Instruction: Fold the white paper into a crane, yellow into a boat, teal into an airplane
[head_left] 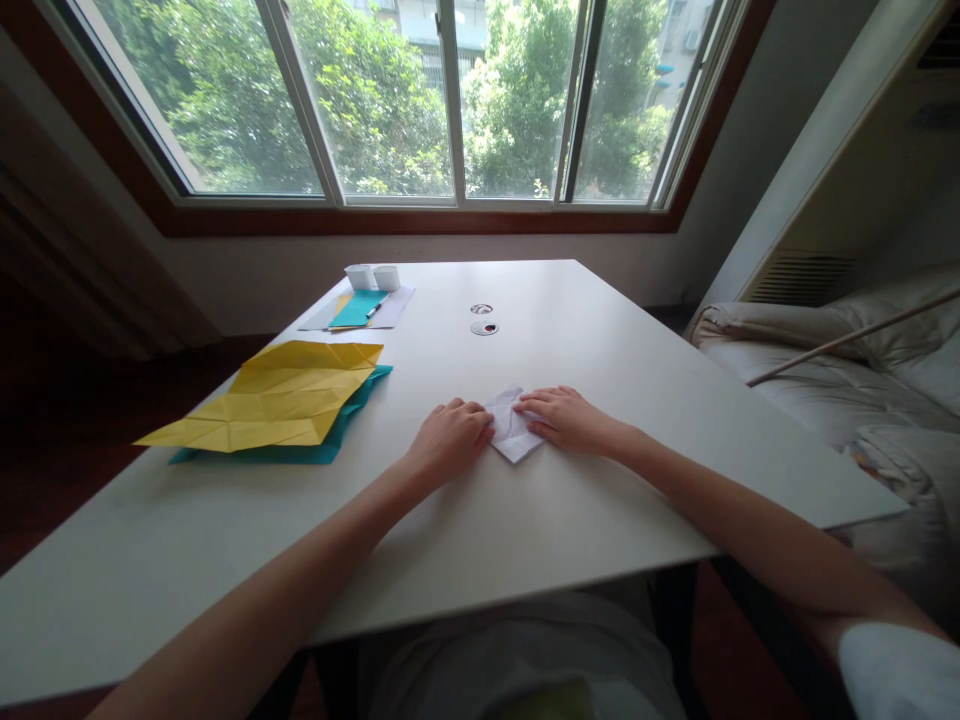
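A small folded piece of white paper (511, 432) lies on the white table (570, 520) in front of me. My left hand (448, 440) presses on its left side with curled fingers. My right hand (566, 418) rests flat on its right side, fingers pointing left over the paper. The paper's lower corner sticks out between the two hands.
A creased yellow sheet (277, 405) lies on a teal sheet (330, 445) at the left. Farther back are a teal paper with a pen (358, 308), two white cups (373, 276) and two round table holes (484, 319). A bed with bedding (847, 370) stands at the right.
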